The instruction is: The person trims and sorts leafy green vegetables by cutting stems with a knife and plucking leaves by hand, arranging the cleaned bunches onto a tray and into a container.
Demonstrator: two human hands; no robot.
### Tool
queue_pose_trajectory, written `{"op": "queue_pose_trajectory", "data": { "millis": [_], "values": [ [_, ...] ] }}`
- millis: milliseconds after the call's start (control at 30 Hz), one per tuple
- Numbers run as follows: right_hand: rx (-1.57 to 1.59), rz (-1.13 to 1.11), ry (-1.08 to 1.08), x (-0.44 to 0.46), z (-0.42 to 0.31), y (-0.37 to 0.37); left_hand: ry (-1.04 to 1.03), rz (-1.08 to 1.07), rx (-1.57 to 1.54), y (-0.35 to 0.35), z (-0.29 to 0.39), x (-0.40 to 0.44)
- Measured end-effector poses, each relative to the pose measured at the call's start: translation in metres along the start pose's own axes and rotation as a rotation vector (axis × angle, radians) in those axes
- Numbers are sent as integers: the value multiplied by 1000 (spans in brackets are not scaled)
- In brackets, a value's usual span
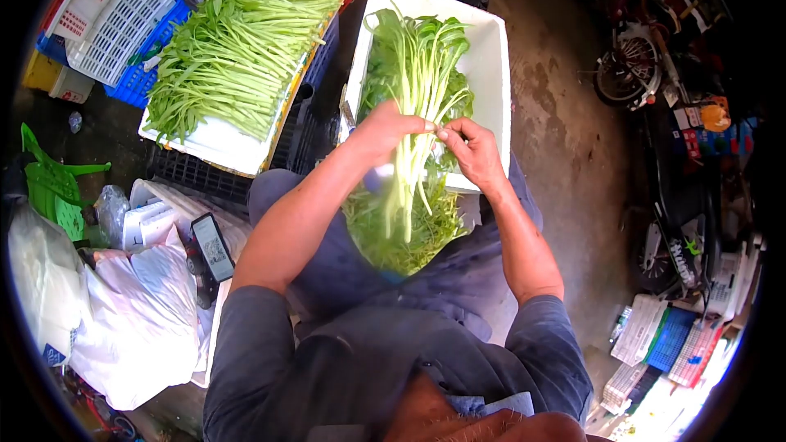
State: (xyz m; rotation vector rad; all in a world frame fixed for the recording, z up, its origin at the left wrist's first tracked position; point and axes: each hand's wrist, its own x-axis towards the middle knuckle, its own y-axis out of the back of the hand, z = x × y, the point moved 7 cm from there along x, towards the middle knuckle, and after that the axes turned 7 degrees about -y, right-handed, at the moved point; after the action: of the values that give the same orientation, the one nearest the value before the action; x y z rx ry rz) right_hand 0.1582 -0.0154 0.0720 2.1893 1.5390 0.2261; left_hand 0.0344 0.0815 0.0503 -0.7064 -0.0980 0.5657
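My left hand [386, 133] is wrapped round a bunch of long-stemmed leafy greens [417, 74] that look like water spinach. Its leaves point away from me, and pale stem ends hang towards my lap. Close beside the left thumb, my right hand [476, 154] pinches with thumb and forefinger at a thin stem on the bunch's right side. Under the bunch stands a white foam box [491, 57] with more greens inside. Loose leaves and trimmings [409, 250] lie in a heap between my knees.
At the upper left, a foam tray [225, 150] bears a large pile of similar greens [246, 49]. Stacked plastic crates [127, 20] stand behind it. A phone [213, 247] and white bags [135, 311] sit at my left. Motorbikes [667, 221] line the right.
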Motion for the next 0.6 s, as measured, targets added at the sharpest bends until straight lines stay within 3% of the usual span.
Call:
{"op": "queue_pose_trajectory", "data": {
  "millis": [133, 267, 433, 500, 567, 600],
  "values": [
    [-186, 173, 94, -8, -22, 5, -72, 54, 90, 3, 2, 4],
    [-274, 277, 108, -22, -29, 4, 7, 215, 15, 19, 4, 7],
    [-168, 80, -131, -62, 44, -21, -92, 286, -115, 38, 17, 8],
    [-143, -112, -346, -92, 95, -40, -130, 282, -114, 42, 22, 8],
    [-412, -258, -37, -121, 91, -54, -129, 258, -87, 42, 22, 9],
    [-445, -189, -81, -125, 94, -46, -120, 249, -56, 38, 22, 8]
  ]
}}
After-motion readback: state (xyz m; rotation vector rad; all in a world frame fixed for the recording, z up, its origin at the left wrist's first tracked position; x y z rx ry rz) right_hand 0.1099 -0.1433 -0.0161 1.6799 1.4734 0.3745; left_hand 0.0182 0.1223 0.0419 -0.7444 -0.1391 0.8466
